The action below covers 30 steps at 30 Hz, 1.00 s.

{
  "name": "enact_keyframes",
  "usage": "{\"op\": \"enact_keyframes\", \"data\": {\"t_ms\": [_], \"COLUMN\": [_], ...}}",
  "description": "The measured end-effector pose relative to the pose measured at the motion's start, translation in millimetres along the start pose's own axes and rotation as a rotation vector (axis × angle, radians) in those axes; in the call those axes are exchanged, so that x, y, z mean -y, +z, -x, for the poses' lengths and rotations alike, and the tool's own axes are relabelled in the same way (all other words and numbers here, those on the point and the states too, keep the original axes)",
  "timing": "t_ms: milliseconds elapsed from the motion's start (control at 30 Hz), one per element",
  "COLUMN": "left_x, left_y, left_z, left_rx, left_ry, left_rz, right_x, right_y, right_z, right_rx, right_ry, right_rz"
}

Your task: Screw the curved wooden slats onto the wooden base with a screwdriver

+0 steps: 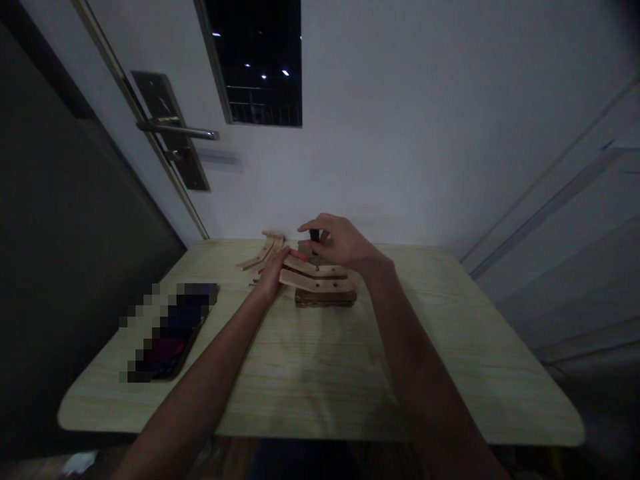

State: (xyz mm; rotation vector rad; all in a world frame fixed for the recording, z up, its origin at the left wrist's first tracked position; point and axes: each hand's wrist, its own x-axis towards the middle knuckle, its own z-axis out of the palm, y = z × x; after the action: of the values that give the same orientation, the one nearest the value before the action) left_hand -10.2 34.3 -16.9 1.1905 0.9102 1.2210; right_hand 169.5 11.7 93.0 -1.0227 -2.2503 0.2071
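Observation:
My right hand (346,244) is closed around the black handle of a screwdriver (314,236), which stands upright with its lower end over the wooden parts. Under it lie angled wooden pieces (323,287) with dark holes, resting on a brown stack (325,301) that looks like folded cardboard. My left hand (273,272) grips the left end of these wooden pieces, its fingers pointing away from me. Whether the tip sits in a screw is too small to tell.
Behind my left hand lie more angled wooden pieces (265,255). Small dark bits, perhaps screws (253,283), are beside my left wrist. A phone (173,333), partly blurred out, lies at the table's left. A white door (390,133) with a metal handle (187,132) rises behind the table (440,373).

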Motion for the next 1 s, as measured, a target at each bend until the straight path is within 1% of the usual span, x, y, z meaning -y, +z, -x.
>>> {"op": "enact_keyframes", "data": {"t_ms": [200,400,500,600,833,1000], "left_x": [-1.3,1.6,2.5,3.8,3.8,3.8], "left_y": [-0.2,-2.5,-3.1,-3.9,-2.7,-2.6], "left_z": [1.6,-2.4,-3.1,-3.2,-2.3,-2.8], "left_rx": [-0.001,0.002,0.003,0.0,-0.017,-0.009], "left_ry": [-0.009,-0.031,-0.03,-0.029,-0.032,-0.025], "left_rz": [-0.024,-0.049,-0.045,-0.037,-0.02,-0.02], "right_x": [2.7,4.2,3.6,1.8,-0.9,-1.1], "right_y": [-6.7,-9.6,-8.6,-7.7,-4.7,-1.9], "right_z": [3.5,3.0,1.4,0.3,0.9,1.5], "right_rx": [0.075,0.051,0.058,0.047,0.051,0.165], "right_ry": [0.019,0.011,0.054,0.081,0.007,-0.006], "right_rz": [-0.012,-0.016,0.025,0.018,-0.066,-0.127]}}
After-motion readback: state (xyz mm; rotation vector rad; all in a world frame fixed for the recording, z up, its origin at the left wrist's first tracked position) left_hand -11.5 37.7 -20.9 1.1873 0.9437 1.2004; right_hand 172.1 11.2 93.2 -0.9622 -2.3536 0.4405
